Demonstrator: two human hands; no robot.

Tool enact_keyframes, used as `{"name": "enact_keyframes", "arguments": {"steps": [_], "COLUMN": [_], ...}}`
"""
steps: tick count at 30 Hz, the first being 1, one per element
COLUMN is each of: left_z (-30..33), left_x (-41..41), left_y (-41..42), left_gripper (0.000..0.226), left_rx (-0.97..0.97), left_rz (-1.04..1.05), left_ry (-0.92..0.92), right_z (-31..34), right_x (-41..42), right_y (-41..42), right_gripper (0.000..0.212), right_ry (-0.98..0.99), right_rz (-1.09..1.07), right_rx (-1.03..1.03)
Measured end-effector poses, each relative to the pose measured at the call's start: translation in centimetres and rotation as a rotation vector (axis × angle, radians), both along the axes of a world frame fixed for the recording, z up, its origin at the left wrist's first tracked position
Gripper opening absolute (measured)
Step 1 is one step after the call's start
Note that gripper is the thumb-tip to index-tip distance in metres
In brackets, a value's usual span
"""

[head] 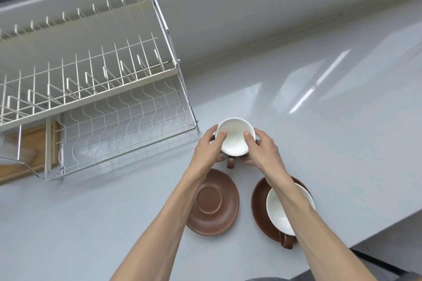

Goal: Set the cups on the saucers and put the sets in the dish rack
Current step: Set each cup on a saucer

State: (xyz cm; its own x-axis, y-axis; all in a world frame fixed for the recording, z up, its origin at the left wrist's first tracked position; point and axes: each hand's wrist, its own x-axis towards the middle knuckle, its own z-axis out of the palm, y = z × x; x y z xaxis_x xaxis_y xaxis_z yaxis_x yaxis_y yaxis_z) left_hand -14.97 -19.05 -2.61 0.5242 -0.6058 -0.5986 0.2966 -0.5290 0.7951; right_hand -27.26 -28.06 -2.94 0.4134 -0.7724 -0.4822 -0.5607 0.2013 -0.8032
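A cup (235, 141), white inside and brown outside, is gripped from both sides by my left hand (209, 149) and my right hand (262, 150), thumbs over its rim; its brown handle points toward me. Whether a saucer lies under it I cannot tell. An empty brown saucer (213, 203) lies on the counter below my left wrist. To its right a second cup (283, 207) stands on another brown saucer (259, 203), partly hidden by my right forearm. The white wire dish rack (127, 121) stands to the left, its lower tier empty.
The rack's upper tier (91, 98) with plate dividers overhangs the lower one. A wooden board (27, 157) lies under the rack's left part. The grey counter (319, 132) runs right to a front edge at the lower right; a wall rises behind.
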Motion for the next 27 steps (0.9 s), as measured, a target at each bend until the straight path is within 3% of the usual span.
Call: {"name": "enact_keyframes", "arguments": {"steps": [12, 21, 27], "left_z": [2.7, 3.4, 2.5], "left_x": [-1.4, -3.5, -4.1], "left_y": [4.8, 10.9, 14.9], "left_gripper": [0.053, 0.060, 0.043], "left_rx": [-0.090, -0.100, -0.104], "left_rz": [0.062, 0.039, 0.057], "left_ry": [0.006, -0.041, -0.018], "right_z": [2.5, 3.0, 1.6], "right_x": [-1.5, -3.7, -4.3], "right_y": [3.8, 9.5, 13.1], "right_gripper": [0.011, 0.022, 0.016], "right_ry": [-0.089, -0.105, -0.101], "right_rz": [0.009, 0.047, 0.040], "right_rx": [-0.033, -0.026, -0.019]}}
